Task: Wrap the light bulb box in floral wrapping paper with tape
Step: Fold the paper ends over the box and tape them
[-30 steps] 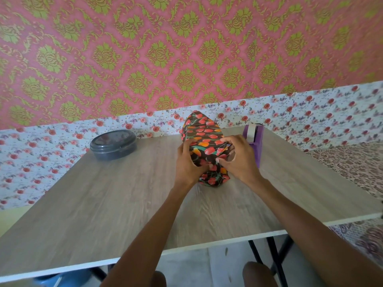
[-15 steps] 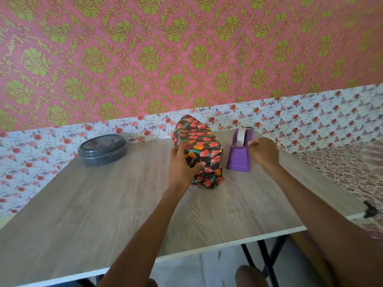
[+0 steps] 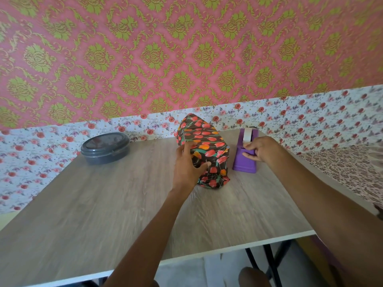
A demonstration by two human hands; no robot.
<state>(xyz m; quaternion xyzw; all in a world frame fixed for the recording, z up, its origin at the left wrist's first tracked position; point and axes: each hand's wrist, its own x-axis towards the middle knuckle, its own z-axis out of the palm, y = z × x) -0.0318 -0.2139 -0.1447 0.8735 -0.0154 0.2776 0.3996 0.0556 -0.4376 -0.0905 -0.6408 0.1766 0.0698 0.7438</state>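
Note:
The box wrapped in dark paper with red and orange tulips [image 3: 205, 141] lies on the wooden table [image 3: 124, 204], its far end pointed and its near end crumpled. My left hand [image 3: 187, 166] grips its near left side, thumb pressing the paper on the near face. To its right stands a purple tape dispenser [image 3: 244, 160] with a white tape roll [image 3: 247, 135]. My right hand [image 3: 260, 149] sits at the dispenser with curled fingers, pinching the tape end just below the roll.
A dark grey round lidded container [image 3: 104, 148] sits at the table's back left. Floral-papered wall runs right behind the table. The table's front edge [image 3: 228, 251] is close to me, with black legs below and a patterned surface at the right.
My right hand left the wrapped box, moved right to the dispenser and now pinches the tape end. My left hand keeps holding the box. The camera shifted slightly.

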